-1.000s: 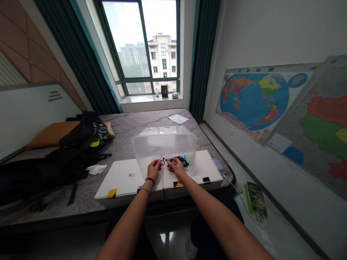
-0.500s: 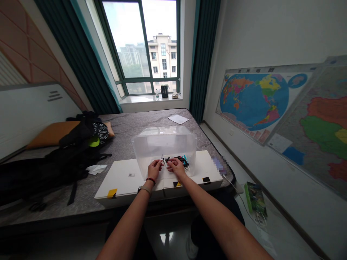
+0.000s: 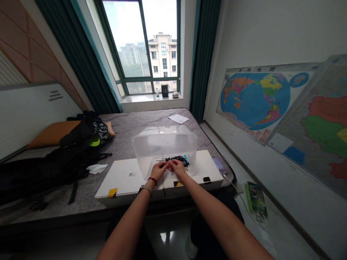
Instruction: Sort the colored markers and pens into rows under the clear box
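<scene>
My left hand (image 3: 158,169) and my right hand (image 3: 176,167) meet fingertip to fingertip at the mouth of a clear plastic box (image 3: 152,145) that lies on its side. Both hands are closed in a pinch. Whatever sits between the fingers is too small and too covered to name. Just beyond the fingertips, inside the box, lies a heap of pens (image 3: 179,159), mostly black with some teal and red among them. A red bracelet and a watch strap circle the left wrist.
Two white cartons (image 3: 121,178) with yellow and black tape support the box on a grey bed surface (image 3: 127,124). A crumpled tissue (image 3: 97,168), black bags (image 3: 54,169) and an orange cushion lie left. A blurred-out device with a cable (image 3: 221,165) is right.
My left hand has moved right, and its fingertips now touch those of my right hand. A small gap showed between them before. The box has stayed put.
</scene>
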Motion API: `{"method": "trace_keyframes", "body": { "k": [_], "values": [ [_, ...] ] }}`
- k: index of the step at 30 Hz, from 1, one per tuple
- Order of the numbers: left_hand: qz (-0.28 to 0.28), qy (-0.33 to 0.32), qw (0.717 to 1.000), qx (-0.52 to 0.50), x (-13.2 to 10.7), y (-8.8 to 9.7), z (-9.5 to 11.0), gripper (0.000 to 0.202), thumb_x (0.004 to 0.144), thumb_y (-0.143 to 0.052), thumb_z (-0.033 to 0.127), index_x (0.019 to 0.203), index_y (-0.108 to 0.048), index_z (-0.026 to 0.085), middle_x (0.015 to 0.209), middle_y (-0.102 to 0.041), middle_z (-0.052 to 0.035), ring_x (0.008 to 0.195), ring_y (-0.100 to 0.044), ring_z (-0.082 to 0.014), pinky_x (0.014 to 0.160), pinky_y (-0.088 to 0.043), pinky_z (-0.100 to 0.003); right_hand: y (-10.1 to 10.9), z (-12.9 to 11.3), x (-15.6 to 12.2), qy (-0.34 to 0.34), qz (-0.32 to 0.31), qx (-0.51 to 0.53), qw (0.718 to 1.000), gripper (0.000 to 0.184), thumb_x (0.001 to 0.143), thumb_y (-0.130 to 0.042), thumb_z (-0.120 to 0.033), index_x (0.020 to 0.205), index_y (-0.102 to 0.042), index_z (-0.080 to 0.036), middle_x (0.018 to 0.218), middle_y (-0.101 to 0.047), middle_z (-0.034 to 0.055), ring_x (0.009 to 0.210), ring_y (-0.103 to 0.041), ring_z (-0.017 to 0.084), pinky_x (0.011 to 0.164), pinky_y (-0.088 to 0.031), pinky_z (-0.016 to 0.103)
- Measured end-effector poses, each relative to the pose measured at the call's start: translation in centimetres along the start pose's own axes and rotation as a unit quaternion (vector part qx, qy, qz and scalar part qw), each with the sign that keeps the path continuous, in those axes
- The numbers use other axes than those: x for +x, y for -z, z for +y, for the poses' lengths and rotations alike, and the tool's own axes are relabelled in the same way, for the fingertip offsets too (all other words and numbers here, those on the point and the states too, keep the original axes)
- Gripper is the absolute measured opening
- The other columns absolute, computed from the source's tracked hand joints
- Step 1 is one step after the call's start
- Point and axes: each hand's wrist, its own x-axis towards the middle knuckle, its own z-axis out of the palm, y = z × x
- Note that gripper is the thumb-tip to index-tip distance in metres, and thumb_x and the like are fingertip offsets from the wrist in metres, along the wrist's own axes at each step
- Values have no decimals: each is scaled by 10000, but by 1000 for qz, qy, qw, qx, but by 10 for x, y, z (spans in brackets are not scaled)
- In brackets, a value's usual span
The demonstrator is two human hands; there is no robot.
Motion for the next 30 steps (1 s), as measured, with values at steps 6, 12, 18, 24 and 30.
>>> {"method": "trace_keyframes", "body": {
  "k": [6, 12, 18, 24, 30],
  "values": [
    [19, 11, 1000, -1, 0, 1, 0, 380, 729, -675, 515, 842, -716, 154, 704, -691, -46, 589, -583, -136, 560, -463, -246, -1, 2, 2, -2, 61, 58, 996, 392, 720, -663, -564, 797, -537, -202, 629, -642, -6, 460, -532, 101, 447, -420, 207],
    [36, 16, 999, -3, -1, 0, 4, 373, 717, -681, 509, 825, -705, 152, 686, -678, -41, 575, -578, -135, 558, -466, -250, -1, 3, 2, -10, 41, 24, 999, 370, 716, -667, -538, 772, -550, -192, 620, -639, -2, 464, -543, 101, 442, -430, 203],
    [27, 4, 1000, 10, 0, -1, 0, 385, 750, -655, 512, 867, -715, 150, 729, -682, -49, 594, -573, -131, 568, -464, -245, -1, -1, -1, 5, 6, -27, 1000, 359, 707, -693, -513, 731, -591, -170, 615, -648, 11, 464, -543, 96, 449, -438, 202],
    [-7, 5, 1000, 18, 2, 2, -7, 395, 751, -658, 492, 919, -730, 143, 778, -701, -62, 631, -587, -141, 592, -469, -249, -2, -3, -2, 12, -5, -43, 999, 375, 669, -740, -498, 712, -580, -162, 604, -644, 3, 481, -553, 96, 464, -440, 198],
    [-18, 5, 1000, 20, 2, 3, -6, 410, 742, -663, 503, 930, -739, 146, 772, -708, -62, 621, -587, -141, 584, -453, -245, -1, 0, -1, 14, -4, -24, 1000, 352, 671, -744, -462, 742, -544, -182, 569, -619, -18, 465, -543, 103, 442, -415, 194]
  ]
}}
